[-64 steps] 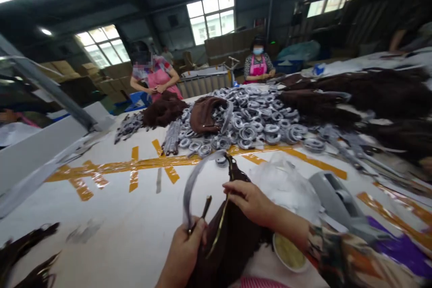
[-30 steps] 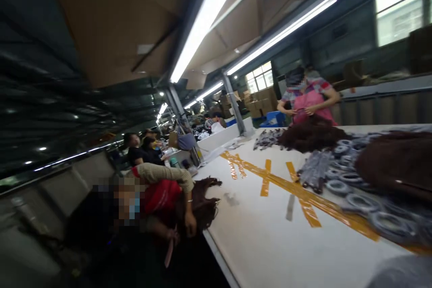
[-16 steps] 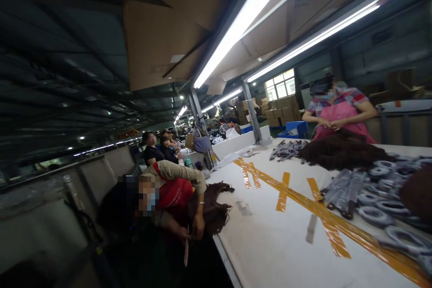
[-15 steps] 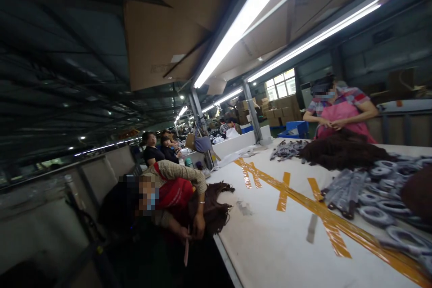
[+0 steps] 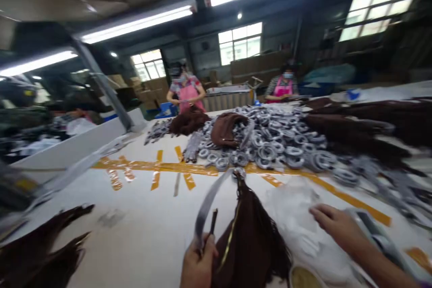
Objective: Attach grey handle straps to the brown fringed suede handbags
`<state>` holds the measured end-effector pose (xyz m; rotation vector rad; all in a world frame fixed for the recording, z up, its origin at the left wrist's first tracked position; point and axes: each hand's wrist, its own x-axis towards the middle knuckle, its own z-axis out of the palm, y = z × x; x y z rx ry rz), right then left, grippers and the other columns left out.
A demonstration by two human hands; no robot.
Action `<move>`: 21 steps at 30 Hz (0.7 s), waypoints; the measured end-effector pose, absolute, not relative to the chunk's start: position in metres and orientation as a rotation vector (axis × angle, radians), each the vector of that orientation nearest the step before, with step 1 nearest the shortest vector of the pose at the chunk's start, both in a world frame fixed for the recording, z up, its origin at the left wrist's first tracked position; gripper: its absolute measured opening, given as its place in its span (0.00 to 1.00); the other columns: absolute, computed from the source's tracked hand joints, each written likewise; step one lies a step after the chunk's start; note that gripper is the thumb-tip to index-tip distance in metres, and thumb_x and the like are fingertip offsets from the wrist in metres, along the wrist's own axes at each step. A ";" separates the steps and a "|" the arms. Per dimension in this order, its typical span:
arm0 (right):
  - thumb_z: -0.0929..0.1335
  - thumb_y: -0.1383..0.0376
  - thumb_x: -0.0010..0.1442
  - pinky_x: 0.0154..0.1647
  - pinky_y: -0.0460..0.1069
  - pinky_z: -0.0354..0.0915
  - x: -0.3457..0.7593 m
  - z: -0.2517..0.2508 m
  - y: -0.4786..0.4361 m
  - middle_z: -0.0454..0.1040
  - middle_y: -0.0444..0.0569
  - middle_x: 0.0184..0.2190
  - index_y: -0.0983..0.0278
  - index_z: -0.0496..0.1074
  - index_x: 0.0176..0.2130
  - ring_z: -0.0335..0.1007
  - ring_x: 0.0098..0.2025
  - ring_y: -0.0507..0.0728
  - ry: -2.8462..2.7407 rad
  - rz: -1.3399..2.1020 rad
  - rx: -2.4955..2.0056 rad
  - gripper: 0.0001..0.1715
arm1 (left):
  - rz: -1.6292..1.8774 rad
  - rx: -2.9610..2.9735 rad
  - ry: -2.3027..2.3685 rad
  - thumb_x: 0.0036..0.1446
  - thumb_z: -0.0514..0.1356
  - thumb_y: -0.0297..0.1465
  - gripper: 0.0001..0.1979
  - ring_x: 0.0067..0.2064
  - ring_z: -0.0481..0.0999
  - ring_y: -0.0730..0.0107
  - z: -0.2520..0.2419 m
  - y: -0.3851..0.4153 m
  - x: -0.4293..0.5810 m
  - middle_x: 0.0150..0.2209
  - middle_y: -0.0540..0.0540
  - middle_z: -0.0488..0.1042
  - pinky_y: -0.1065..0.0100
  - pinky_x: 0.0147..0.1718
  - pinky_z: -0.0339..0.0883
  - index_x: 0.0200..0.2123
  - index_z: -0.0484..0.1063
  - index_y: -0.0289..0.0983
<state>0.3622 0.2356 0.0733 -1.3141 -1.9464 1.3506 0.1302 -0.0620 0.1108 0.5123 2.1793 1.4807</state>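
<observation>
My left hand (image 5: 198, 263) is closed round the end of a pale grey strap (image 5: 204, 207), which curves up and away from it. A short dark strip stands up beside its thumb. The strap arcs toward the top of a dark brown fringed bag (image 5: 251, 238) with a gold zip, lying on the white table (image 5: 141, 229) to the right of that hand. My right hand (image 5: 332, 222) hovers or rests beside a heap of crumpled white plastic (image 5: 297, 211), its fingers stretched leftward. Whether it touches the plastic I cannot tell.
Wrapped strap coils (image 5: 266, 144) form a big pile across the table, with brown bags (image 5: 354, 132) behind on the right. Yellow tape (image 5: 189, 168) crosses the tabletop. More brown fabric (image 5: 43, 243) lies at left. Two people in pink aprons (image 5: 189, 94) stand beyond.
My view has swung right and down from a co-worker at the table's left side. Both my hands and the brown bag with the strap have come into view.
</observation>
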 end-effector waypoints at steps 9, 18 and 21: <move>0.74 0.48 0.51 0.23 0.45 0.51 0.335 0.089 0.192 0.65 0.39 0.20 0.65 0.70 0.28 0.55 0.22 0.47 -1.394 2.005 -1.012 0.23 | 1.443 0.570 2.123 0.53 0.59 0.53 0.22 0.24 0.63 0.66 0.116 -0.056 0.116 0.19 0.50 0.64 0.66 0.24 0.58 0.21 0.68 0.43; 0.71 0.43 0.51 0.23 0.46 0.50 0.296 0.084 0.168 0.63 0.40 0.17 0.64 0.70 0.24 0.54 0.21 0.48 -1.704 1.916 -0.990 0.27 | 1.559 0.507 2.043 0.48 0.60 0.58 0.27 0.22 0.64 0.72 0.113 -0.057 0.115 0.17 0.52 0.67 0.70 0.24 0.57 0.24 0.69 0.38; 0.71 0.39 0.47 0.22 0.47 0.53 0.285 0.082 0.158 0.64 0.42 0.16 0.63 0.71 0.22 0.57 0.20 0.51 -1.880 1.862 -0.996 0.30 | 1.576 0.390 2.042 0.46 0.61 0.59 0.28 0.22 0.66 0.72 0.113 -0.060 0.118 0.17 0.51 0.68 0.70 0.25 0.59 0.25 0.69 0.37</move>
